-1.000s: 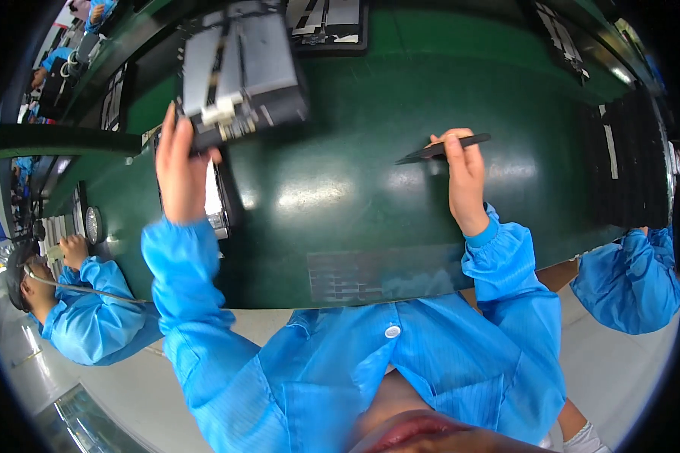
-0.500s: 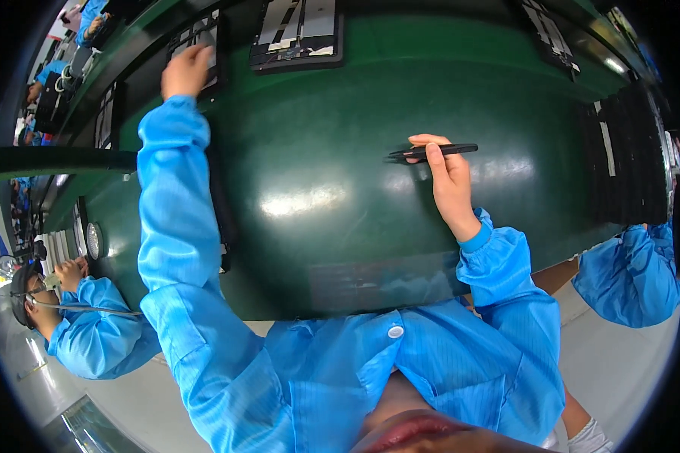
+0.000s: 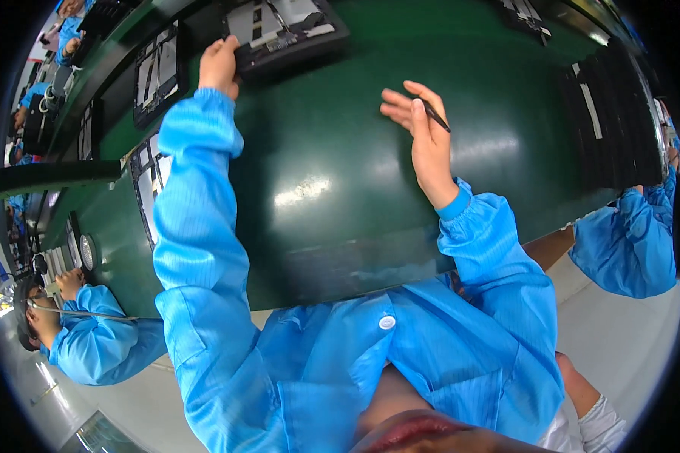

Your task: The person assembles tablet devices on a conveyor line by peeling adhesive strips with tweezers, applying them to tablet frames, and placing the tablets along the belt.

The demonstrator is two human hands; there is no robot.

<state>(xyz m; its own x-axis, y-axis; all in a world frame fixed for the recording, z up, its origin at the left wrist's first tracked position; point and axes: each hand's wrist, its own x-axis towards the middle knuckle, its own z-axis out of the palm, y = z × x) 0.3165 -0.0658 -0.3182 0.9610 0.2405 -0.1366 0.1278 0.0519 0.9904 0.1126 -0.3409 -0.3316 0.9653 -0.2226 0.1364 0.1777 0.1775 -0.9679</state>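
At the far side of the green table, my left hand (image 3: 219, 66) is closed on the near left corner of an opened flat device, like a tablet, in a black frame (image 3: 298, 53). Silvery panels and black strips show inside it, and it sits slightly tilted. My right hand (image 3: 429, 134) is over the middle of the table, holding slim black tweezers (image 3: 435, 115) between thumb and index finger. Its other fingers are spread. The tweezers' tips are hidden behind the hand, and they touch nothing that I can see.
Similar opened devices lie at the left, one (image 3: 157, 74) beside my left hand and another (image 3: 145, 185) partly under my left sleeve. One more (image 3: 527, 19) lies far right. A stack of black flat pieces (image 3: 608, 121) stands on the right. Co-workers sit on both sides.
My left hand has moved right, from the left device to the middle one, and now grips it; that device has tilted. My right hand has moved farther away, turning the tweezers.
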